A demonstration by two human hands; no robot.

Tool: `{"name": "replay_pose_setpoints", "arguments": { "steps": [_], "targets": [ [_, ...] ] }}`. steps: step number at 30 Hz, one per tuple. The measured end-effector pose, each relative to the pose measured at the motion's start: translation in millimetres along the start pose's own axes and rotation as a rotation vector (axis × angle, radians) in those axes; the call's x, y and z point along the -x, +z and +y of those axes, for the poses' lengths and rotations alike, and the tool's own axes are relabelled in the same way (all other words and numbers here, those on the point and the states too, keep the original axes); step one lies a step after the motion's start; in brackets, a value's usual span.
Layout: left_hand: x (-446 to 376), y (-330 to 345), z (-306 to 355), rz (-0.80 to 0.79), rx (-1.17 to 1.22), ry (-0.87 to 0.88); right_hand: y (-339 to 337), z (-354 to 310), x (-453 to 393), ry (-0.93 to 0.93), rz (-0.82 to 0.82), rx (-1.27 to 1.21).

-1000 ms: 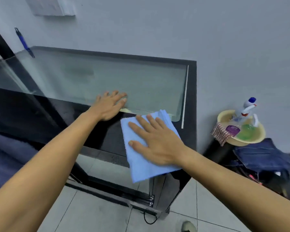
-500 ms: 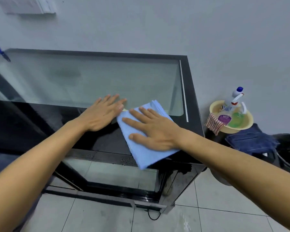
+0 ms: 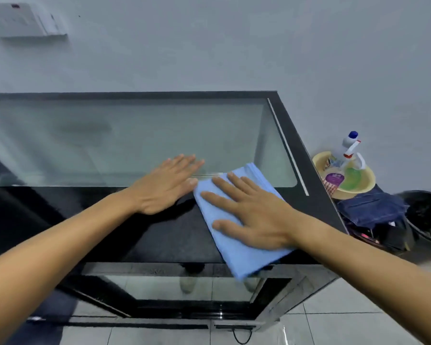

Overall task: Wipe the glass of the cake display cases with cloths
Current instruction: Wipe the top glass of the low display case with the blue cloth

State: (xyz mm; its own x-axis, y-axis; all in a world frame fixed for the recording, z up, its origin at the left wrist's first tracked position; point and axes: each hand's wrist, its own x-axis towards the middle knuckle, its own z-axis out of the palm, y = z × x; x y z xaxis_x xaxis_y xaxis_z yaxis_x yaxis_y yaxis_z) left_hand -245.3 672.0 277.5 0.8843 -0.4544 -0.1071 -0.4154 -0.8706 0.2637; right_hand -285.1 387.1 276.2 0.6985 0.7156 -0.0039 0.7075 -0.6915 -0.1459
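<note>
A black-framed cake display case fills the middle of the view, with a clear glass top panel (image 3: 135, 138) and a dark front band (image 3: 159, 235). A folded light-blue cloth (image 3: 244, 257) lies on the case's right front part, its lower corner hanging over the front edge. My right hand (image 3: 251, 212) presses flat on the cloth with the fingers spread. My left hand (image 3: 164, 188) rests flat on the case just left of the cloth, fingertips reaching onto the glass, holding nothing.
To the right of the case a yellow basin (image 3: 358, 188) holds a white spray bottle (image 3: 348, 148) and a green bottle. Dark blue fabric (image 3: 373, 207) lies in front of it, beside a black bin (image 3: 428, 215). A grey wall (image 3: 234, 46) stands behind; tiled floor (image 3: 334, 324) lies below.
The view has swung left and closer, so the case sits more squarely ahead. My right hand and the cloth have shifted slightly left toward my left hand, which stays flat on the case.
</note>
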Motion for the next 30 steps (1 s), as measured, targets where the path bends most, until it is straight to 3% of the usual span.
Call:
{"name": "replay_pose_setpoints", "arguments": {
  "steps": [2,3,7,11,13,15,18,20,23,26,28,30],
  "targets": [
    [8.6,4.2,-3.0,-0.036,-0.091,0.113,-6.7,-0.9,49.6,-0.153,-0.055,-0.005],
    [12.9,6.6,-5.6,-0.031,-0.114,0.154,-12.4,13.0,65.7,-0.126,-0.090,-0.014],
    [14.1,7.5,-9.0,-0.002,-0.111,0.188,-27.5,73.2,46.3,0.272,-0.035,-0.077],
    [11.1,9.0,-7.0,0.045,0.013,0.080,-4.1,68.4,-45.9,0.422,0.026,0.039],
    [9.4,9.0,-8.5,0.064,0.063,0.015,3.3,21.6,-58.0,0.296,0.022,0.058],
    [7.7,7.4,-11.8,0.035,0.044,0.025,3.7,-19.9,-27.2,0.043,-0.024,0.059],
    [2.6,0.5,-21.1,-0.022,-0.036,0.082,-13.0,1.5,35.9,-0.202,-0.120,0.042],
    [-3.7,-7.7,-27.1,-0.061,-0.075,0.099,-26.1,49.2,51.4,-0.106,-0.135,0.020],
    [-17.3,-11.8,-30.3,-0.071,-0.120,0.087,-33.6,102.9,10.6,0.151,-0.067,-0.024],
    [-26.0,-7.7,-30.5,-0.045,-0.061,0.052,-19.9,100.8,-65.6,0.233,0.003,0.073],
    [-26.5,-7.0,-32.7,-0.007,0.036,0.035,-5.8,57.6,-80.1,0.124,0.033,0.142],
    [-25.4,-7.5,-34.1,0.013,0.072,0.040,1.8,12.4,-38.0,-0.144,0.048,0.131]
  ]
}}
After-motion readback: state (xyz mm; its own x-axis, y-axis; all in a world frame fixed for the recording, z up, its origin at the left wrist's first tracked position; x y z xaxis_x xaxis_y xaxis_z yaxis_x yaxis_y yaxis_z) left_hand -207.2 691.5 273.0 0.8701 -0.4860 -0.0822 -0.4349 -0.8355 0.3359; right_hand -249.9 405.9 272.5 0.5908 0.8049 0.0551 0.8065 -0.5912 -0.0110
